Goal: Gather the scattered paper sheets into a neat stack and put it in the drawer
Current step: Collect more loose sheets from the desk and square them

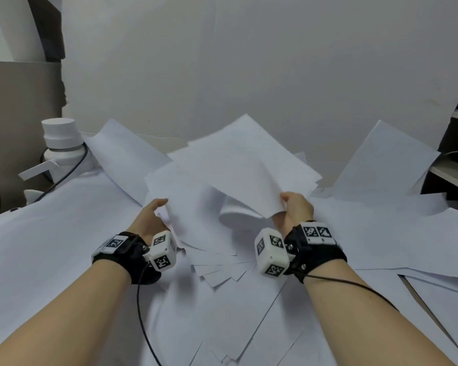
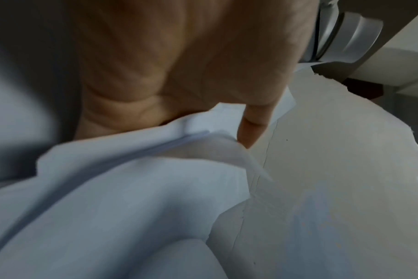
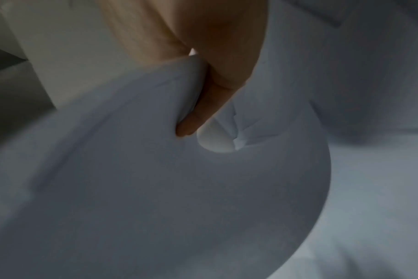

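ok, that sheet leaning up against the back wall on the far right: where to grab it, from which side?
Judging from the head view, take the leaning sheet by its raised upper left edge, coming from the left. It stands tilted against the wall, so that edge is off the table and free to pinch; its lower edge lies among other sheets. The right hand is nearest but already grips lifted sheets.

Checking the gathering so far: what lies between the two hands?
In the head view, lifted paper sheets span from left hand to right hand.

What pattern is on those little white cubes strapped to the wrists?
Black-and-white square markers, like pixel codes, on each face of the cubes; the head view shows them best.
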The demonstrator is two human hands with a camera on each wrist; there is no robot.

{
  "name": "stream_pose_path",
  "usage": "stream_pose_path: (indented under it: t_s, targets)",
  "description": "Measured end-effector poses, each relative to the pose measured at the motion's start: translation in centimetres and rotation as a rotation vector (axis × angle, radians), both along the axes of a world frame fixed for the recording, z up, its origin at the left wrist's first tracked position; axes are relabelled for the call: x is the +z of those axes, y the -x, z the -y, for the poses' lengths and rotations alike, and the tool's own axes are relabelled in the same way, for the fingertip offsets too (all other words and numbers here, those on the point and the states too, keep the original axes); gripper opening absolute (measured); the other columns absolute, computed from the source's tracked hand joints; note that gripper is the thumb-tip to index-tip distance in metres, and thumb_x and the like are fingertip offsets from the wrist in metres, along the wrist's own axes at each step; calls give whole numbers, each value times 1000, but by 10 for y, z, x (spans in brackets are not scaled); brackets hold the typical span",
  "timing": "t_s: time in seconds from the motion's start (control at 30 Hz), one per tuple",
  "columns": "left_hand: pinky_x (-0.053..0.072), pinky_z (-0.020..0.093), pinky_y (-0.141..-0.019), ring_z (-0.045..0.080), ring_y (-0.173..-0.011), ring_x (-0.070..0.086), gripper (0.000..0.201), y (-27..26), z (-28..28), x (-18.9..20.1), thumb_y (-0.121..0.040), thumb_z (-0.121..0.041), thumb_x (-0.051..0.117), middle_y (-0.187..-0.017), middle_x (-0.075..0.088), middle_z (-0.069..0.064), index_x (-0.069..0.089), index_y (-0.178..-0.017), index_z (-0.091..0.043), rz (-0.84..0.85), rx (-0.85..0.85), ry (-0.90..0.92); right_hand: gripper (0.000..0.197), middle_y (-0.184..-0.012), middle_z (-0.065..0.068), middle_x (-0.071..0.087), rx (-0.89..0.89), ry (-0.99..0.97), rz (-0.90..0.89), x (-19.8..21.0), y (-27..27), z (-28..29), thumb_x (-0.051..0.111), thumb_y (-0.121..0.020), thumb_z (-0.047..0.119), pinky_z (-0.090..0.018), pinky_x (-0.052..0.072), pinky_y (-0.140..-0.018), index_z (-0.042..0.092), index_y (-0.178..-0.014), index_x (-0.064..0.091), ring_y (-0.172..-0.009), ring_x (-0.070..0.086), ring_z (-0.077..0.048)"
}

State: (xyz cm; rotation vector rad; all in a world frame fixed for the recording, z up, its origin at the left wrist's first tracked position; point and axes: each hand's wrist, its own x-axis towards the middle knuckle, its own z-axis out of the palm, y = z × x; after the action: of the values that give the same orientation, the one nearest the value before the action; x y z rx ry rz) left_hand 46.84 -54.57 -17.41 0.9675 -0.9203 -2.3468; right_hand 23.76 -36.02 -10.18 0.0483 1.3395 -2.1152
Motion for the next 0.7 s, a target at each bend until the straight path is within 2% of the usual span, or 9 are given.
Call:
stream_pose_path:
  t_s: [0.1,0.17,0.2,0.27,0.33,0.43,0.53,0.63,0.7]
  targets:
    - [27,64,-113,45,-120,52,52,7,-8,-1,-83,-34,63,-130,62,23,61,-127,-7,58,-36,9,34,-96,-13,66,32,139,-1,27,-4,3,54,-90,-8,-45,59,-82,-3,-124,57,-84,67,-30]
    - [28,60,-115,42,-117,53,44,11,-12,-3,-83,-24,60,-126,62,23,61,-123,-4,76,-48,-11,34,-101,-15,68,48,151,-2,31,-3,6,54,-90,-7,-47,57,-88,-4,-124,58,-88,68,-31]
    - [30,58,-117,41,-116,54,39,14,-15,-2,-85,-19,56,-123,63,22,60,-120,-3,87,-50,-25,34,-103,-14,69,50,121,-13,29,-2,6,56,-91,-5,-42,59,-85,-3,-125,59,-87,68,-29]
    - [32,55,-117,40,-122,56,39,18,-21,-1,-85,-7,51,-129,62,21,58,-123,-2,83,-54,-59,36,-103,-9,65,51,15,-47,17,1,5,55,-93,1,-21,58,-61,-2,-129,56,-75,62,-20]
    - [35,55,-116,40,-132,52,50,21,-25,-4,-83,3,49,-142,56,22,53,-133,-1,69,-65,-69,44,-115,-13,60,29,-75,-70,-2,3,5,49,-95,2,-17,48,-42,-5,-138,46,-71,53,-19]
    - [38,56,-113,42,-131,54,64,24,-28,-7,-81,9,52,-141,55,25,46,-144,2,70,-59,-34,43,-140,-22,51,-30,-272,-96,-32,5,6,44,-97,2,-31,51,-73,-5,-140,43,-108,60,-32]
    - [39,53,-114,42,-132,53,63,28,-36,-5,-82,5,58,-142,54,26,47,-144,4,72,-88,15,46,-140,-16,53,-78,-393,-156,-52,-1,6,42,-97,-5,-29,43,-91,0,-142,42,-120,56,-33]
    - [36,53,-116,40,-140,44,64,29,-40,0,-83,-12,69,-147,50,23,51,-143,0,36,-123,28,40,-132,-14,59,-9,-467,-221,-63,-7,7,42,-96,-6,-25,40,-85,0,-135,47,-103,58,-29]
    - [36,56,-114,40,-135,50,61,31,-44,4,-85,-25,72,-143,56,21,56,-139,-4,9,-119,45,37,-124,-15,60,41,-485,-246,-65,-9,5,42,-94,-6,-27,41,-83,0,-130,49,-95,55,-27]
